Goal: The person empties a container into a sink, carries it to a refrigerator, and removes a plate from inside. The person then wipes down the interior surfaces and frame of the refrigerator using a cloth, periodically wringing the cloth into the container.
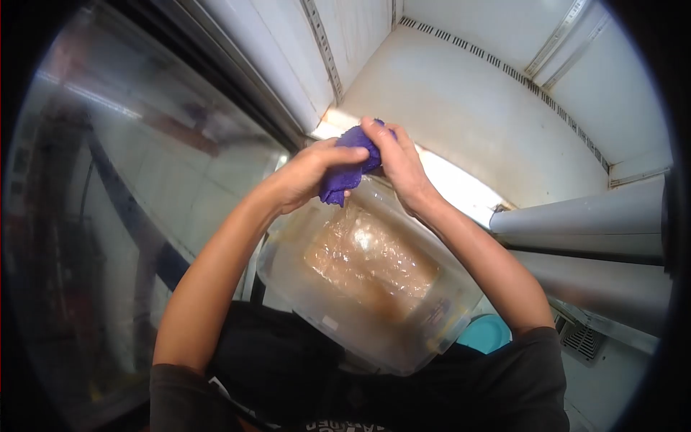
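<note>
A bunched purple cloth (353,160) is gripped between both of my hands above the far edge of a translucent plastic tub. My left hand (306,173) closes on its left side, thumb laid across the top. From the right, my right hand (399,162) squeezes the other end, fingers curled round it. Beneath them is the plastic tub (324,313), close to my body. Shiny clear plastic film (367,252) shows over brownish contents, which I cannot make out.
Ahead is a white cabinet interior (446,101) with slotted rails and stained walls. A glass door (144,180) stands at left. Thick grey cylinders or rounded panels (583,223) lie at right. Below them are a turquoise basin (486,333) and a floor drain grate (581,340).
</note>
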The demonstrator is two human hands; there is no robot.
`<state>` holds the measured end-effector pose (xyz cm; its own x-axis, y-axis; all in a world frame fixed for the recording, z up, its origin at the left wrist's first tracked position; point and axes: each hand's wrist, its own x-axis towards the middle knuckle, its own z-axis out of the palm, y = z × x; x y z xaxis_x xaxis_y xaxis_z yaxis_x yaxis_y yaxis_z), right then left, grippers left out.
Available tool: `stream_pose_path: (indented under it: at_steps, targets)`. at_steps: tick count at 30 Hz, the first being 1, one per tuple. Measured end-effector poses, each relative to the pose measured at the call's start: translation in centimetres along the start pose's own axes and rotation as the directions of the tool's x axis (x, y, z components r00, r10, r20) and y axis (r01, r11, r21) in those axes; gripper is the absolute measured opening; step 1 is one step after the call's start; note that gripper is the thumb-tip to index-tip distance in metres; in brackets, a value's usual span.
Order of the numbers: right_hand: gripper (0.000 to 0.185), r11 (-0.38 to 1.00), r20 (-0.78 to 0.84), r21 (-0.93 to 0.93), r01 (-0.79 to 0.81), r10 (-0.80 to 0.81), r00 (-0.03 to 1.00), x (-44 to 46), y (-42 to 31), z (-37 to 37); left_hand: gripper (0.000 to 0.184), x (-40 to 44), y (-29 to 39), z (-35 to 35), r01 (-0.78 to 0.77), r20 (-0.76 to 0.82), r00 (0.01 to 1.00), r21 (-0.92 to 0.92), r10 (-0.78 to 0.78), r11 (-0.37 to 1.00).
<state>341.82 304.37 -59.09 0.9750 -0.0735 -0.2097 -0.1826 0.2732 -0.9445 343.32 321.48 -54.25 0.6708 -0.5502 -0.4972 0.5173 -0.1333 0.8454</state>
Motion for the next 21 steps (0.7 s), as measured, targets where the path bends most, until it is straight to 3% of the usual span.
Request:
stream_pose_path:
  at_steps: [2, 3, 5, 7, 8, 10, 11, 13, 14, 16, 17, 18, 20, 21]
  targets:
    - [0.074, 0.997, 0.022, -0.077, 0.012, -0.011, 1.000, 0.3, -1.4, -0.1, 0.055, 0.5, 1.8, -0.6, -0.049, -0.003, 0.999, 0.053, 0.049, 0.997]
    - [0.078, 0.976, -0.014, -0.183, 0.120, -0.125, 0.992, 1.4, -1.4, -0.5, 0.055, 0.7, 2.8, -1.0, -0.059, 0.007, 0.998, 0.061, 0.058, 0.996]
    - [0.081, 0.942, -0.042, -0.287, 0.172, -0.192, 0.981, 2.3, -2.9, -1.6, 0.048, 1.2, 5.1, -1.7, -0.059, 0.042, 0.998, 0.329, 0.048, 0.942]
    - [0.090, 0.876, -0.057, -0.435, 0.207, -0.256, 0.965, 2.8, -4.6, -2.6, 0.039, 2.1, 5.9, -2.6, -0.221, 0.011, 0.967, 0.527, 0.254, 0.821]
    - [0.094, 0.828, -0.030, -0.539, 0.154, -0.202, 0.979, 2.5, -6.2, -3.0, 0.038, 2.2, 6.7, -3.0, -0.273, 0.010, 0.939, 0.634, 0.345, 0.724]
    - [0.091, 0.657, 0.067, -0.737, 0.161, -0.167, 0.984, 2.7, -8.0, -4.3, 0.026, 2.8, 8.8, -2.9, -0.231, -0.143, 0.893, 0.668, 0.427, 0.707]
    - [0.087, 0.606, 0.071, -0.785, 0.130, -0.121, 0.990, 2.6, -9.5, -4.8, 0.025, 4.5, 9.5, -3.8, -0.248, -0.123, 0.858, 0.750, 0.498, 0.613]
    - [0.071, 0.333, 0.068, -0.932, 0.140, -0.220, 0.973, 2.2, -11.5, -5.7, 0.023, 7.5, 11.1, -4.4, -0.296, -0.071, 0.787, 0.828, 0.612, 0.476]
    - [0.063, 0.162, -0.031, -0.987, 0.018, -0.297, 0.954, 1.7, -12.7, -5.5, 0.024, 9.1, 11.9, -3.2, -0.335, -0.044, 0.749, 0.836, 0.661, 0.435]
    - [0.048, -0.123, 0.017, -0.990, -0.066, -0.574, 0.818, 0.9, -14.0, -6.8, 0.025, 12.8, 12.9, -0.3, -0.433, -0.086, 0.696, 0.743, 0.713, 0.511]
    - [0.036, -0.161, -0.092, -0.966, -0.204, -0.521, 0.848, -0.1, -16.2, -6.4, 0.026, 15.6, 13.7, 0.9, -0.477, -0.026, 0.721, 0.706, 0.693, 0.523]
    - [0.027, -0.259, 0.018, -0.945, -0.201, -0.654, 0.756, 0.0, -16.1, -8.6, 0.029, 19.7, 13.7, 2.0, -0.566, 0.054, 0.680, 0.672, 0.731, 0.477]
    - [0.022, -0.313, -0.110, -0.872, -0.376, -0.624, 0.774, -1.5, -17.6, -9.5, 0.028, 21.7, 13.1, 6.2, -0.678, 0.171, 0.658, 0.559, 0.733, 0.478]
    - [0.023, -0.408, -0.173, -0.808, -0.425, -0.526, 0.833, -2.3, -17.9, -9.7, 0.030, 23.2, 12.3, 8.2, -0.669, 0.251, 0.654, 0.632, 0.714, 0.392]
